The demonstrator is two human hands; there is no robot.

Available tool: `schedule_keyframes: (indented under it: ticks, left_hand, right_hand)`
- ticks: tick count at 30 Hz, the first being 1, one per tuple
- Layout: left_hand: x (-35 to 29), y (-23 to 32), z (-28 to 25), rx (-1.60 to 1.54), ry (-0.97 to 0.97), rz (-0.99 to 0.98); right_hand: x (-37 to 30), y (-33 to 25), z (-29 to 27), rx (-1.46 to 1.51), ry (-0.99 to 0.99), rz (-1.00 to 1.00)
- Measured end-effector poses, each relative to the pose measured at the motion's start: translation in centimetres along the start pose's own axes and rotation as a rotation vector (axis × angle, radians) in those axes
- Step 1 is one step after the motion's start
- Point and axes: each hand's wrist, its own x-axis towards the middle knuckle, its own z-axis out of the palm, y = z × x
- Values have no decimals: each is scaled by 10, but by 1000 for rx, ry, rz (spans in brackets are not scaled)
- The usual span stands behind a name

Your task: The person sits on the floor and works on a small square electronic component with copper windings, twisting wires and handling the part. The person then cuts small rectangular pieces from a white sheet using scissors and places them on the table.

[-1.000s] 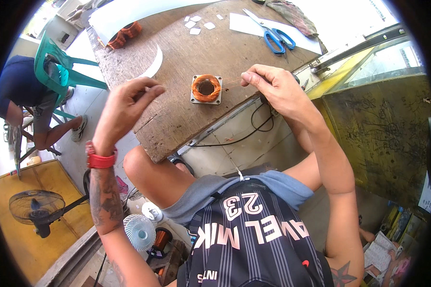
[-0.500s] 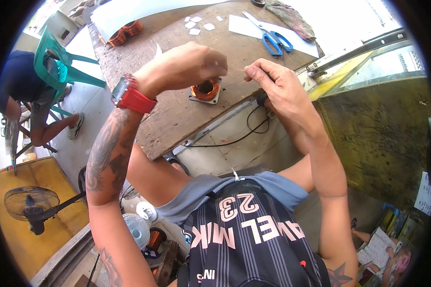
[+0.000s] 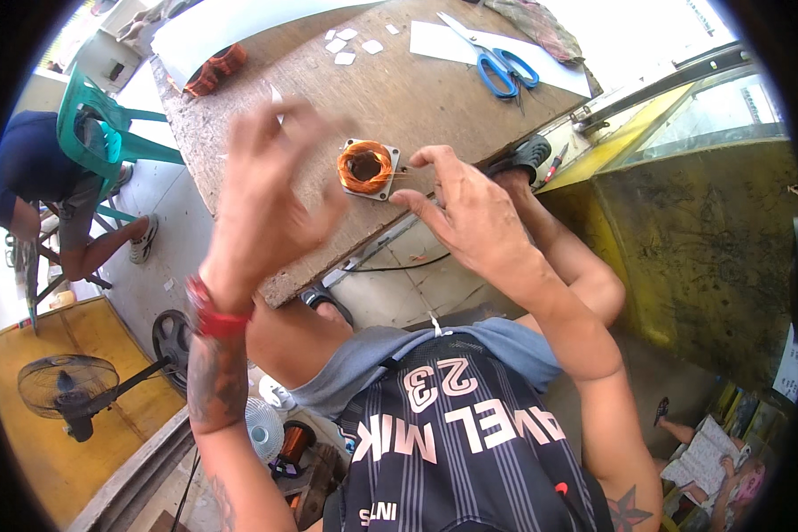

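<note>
A motor stator wound with orange copper wire (image 3: 363, 184) lies on the wooden workbench (image 3: 266, 257), its square metal plate showing at the corners. Fine wire ends stick out from its right side. Just right of them, my right hand (image 3: 474, 208) is open, with thumb and forefinger apart and nothing visible between them. On the other side of the stator my left hand (image 3: 270, 191) hovers, blurred by motion, its fingers spread and no object seen in them. Neither hand appears to touch the winding.
Blue-handled scissors (image 3: 498, 73) lie partly on white sheet at the bench's far right. Small white paper pieces (image 3: 344, 58) are scattered nearby. Copper coils (image 3: 217, 69) sit far left. A person sits by a green chair (image 3: 89, 124); a black fan (image 3: 68, 387) stands lower left.
Both hands have parted and come down nearer to me, the left swinging left and the right opening from its pinch on a thin wire. The stator now shows uncovered.
</note>
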Motion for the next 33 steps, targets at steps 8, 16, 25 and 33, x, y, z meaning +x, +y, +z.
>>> schedule_keyframes:
  ticks: [8,16,25,33]
  left_hand:
    - [-36,26,53,-80,-85,-293]
    - [-40,53,81,-242,115,-517]
    - [-44,88,51,44,231,-556]
    - [-43,80,50,-1065,30,-1243]
  right_hand:
    - [-16,1,21,1073,-141,455]
    - [-21,-14,11,1255,-158,622]
    - [-37,-6,17,1414,-244,620]
    - [-48,-4,42,1216,-240,456]
